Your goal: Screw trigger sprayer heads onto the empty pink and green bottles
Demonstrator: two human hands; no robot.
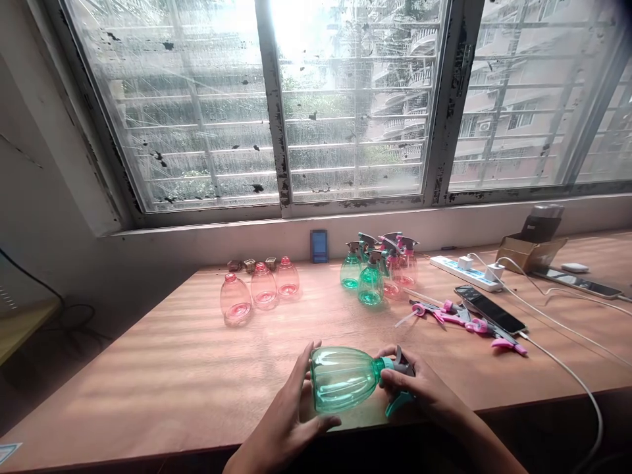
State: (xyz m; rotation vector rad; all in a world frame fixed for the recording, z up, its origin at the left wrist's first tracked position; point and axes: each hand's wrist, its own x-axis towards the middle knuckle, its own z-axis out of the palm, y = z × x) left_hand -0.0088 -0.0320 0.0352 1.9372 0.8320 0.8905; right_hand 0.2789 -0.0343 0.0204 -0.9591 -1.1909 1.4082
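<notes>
A green see-through spray bottle (343,380) lies on its side in the air above the table's front edge, its base to the left. My left hand (301,405) cups the base end, fingers behind it and thumb below. At the neck, my right hand (412,380) has its fingers closed around the teal collar and the grey spray head (403,363). A teal trigger (399,404) sticks out beneath that hand. Beyond my left hand stand three pink bottles without heads (264,288). Pink-and-grey spray heads (464,317) lie loose to the right.
Several green and pink spray bottles with heads (371,280) stand together near the wall. Right of them are a power strip (467,272), a phone (490,309) on a white cable and a cardboard box (530,250). A small blue-screened device (319,246) leans on the wall.
</notes>
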